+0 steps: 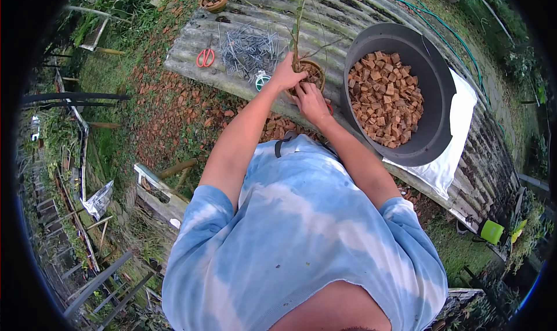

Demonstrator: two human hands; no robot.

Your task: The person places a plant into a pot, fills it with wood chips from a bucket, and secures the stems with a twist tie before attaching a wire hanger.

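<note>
A tall leafy plant (298,23) stands in a small clay pot (322,78) near the front edge of the corrugated sheet. My left hand (285,75) is closed around the base of its stem, thumb across the front. On the pot's near side, my right hand (312,103) has its fingers bent down at the rim among brown chunks; the fingertips are hidden. Just left of the pot lie a green-and-white spool (263,80) and a heap of grey metal pins (249,49). Scissors with red handles (205,58) lie farther left.
A big black tub (432,122) of brown husk chunks (386,99) stands right of the pot, on a white sack (458,107). Another potted plant (214,3) is at the back left. A green hose (429,14) runs behind the corrugated sheet (191,40).
</note>
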